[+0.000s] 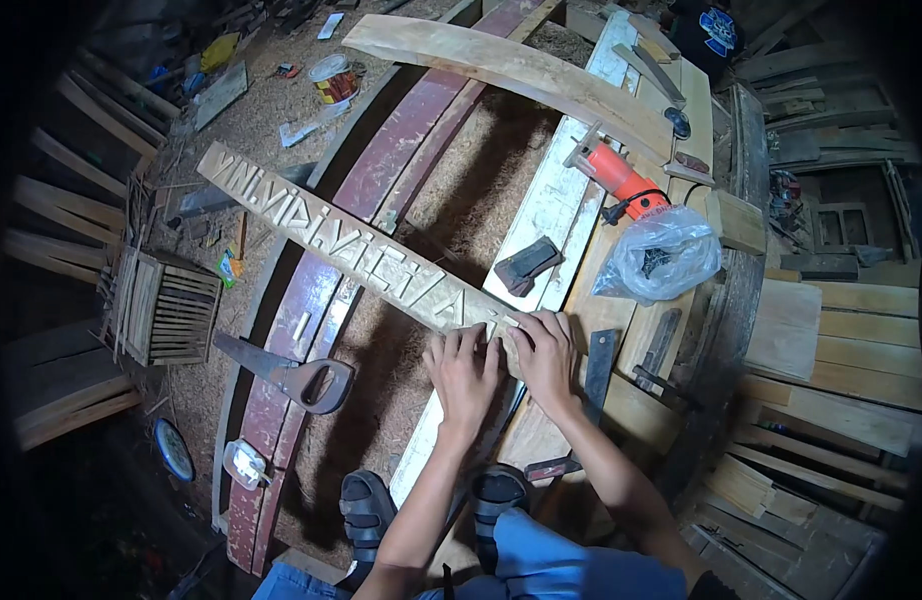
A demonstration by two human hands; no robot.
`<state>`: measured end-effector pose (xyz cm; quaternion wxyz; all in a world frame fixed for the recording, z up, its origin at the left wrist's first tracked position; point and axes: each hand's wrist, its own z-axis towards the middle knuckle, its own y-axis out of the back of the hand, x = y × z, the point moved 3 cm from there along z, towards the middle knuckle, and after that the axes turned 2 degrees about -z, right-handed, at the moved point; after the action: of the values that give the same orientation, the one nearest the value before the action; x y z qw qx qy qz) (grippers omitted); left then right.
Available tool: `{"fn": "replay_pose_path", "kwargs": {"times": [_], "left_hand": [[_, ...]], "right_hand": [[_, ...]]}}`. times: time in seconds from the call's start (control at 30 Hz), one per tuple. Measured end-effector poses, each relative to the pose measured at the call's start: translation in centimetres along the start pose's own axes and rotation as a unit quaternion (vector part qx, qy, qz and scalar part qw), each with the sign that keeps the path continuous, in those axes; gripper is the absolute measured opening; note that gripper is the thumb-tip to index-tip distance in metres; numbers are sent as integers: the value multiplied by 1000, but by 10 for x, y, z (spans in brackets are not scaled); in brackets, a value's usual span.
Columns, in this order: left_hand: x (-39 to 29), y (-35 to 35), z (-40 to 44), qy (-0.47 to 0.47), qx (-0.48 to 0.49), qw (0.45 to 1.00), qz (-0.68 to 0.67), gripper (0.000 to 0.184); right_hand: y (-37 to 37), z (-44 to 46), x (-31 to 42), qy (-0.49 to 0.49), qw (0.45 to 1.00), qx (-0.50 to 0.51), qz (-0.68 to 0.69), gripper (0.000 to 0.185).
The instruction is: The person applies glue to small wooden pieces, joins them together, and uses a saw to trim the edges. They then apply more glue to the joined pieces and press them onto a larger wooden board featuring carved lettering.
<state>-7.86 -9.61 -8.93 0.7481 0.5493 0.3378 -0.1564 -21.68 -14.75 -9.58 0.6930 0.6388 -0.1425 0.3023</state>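
Note:
A long wooden board (356,245) with raised carved letters lies slantwise across the bench planks. Both hands are at its lower right end. My left hand (464,375) rests there with its fingers bent over the board's face. Beside it, my right hand (546,360) lies over the board's end, fingers bent and partly spread. The fingers cover the last letters, and whether a small piece is under the fingertips cannot be made out. A dark block (528,265) sits on the white plank just above the hands.
A red power tool (621,178) and a clear plastic bag (666,255) lie right of the board. A handsaw (291,375) rests on the maroon plank (421,115). A metal square (600,370) is by my right hand. A tin (333,80) stands at the upper left.

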Motion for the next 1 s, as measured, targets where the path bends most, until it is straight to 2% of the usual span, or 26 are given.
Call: {"fn": "replay_pose_path", "kwargs": {"times": [0.13, 0.33, 0.87, 1.0], "left_hand": [[4, -5, -3, 14, -1, 1000, 8, 23], [5, -2, -1, 19, 9, 1000, -7, 21], [2, 0, -3, 29, 9, 999, 41, 24], [-1, 2, -3, 31, 2, 999, 45, 23]], "right_hand": [[3, 5, 8, 33, 998, 11, -45, 22], [1, 16, 12, 22, 998, 15, -61, 19], [-12, 28, 13, 54, 997, 8, -52, 12], [-5, 28, 19, 84, 992, 9, -99, 13]]}}
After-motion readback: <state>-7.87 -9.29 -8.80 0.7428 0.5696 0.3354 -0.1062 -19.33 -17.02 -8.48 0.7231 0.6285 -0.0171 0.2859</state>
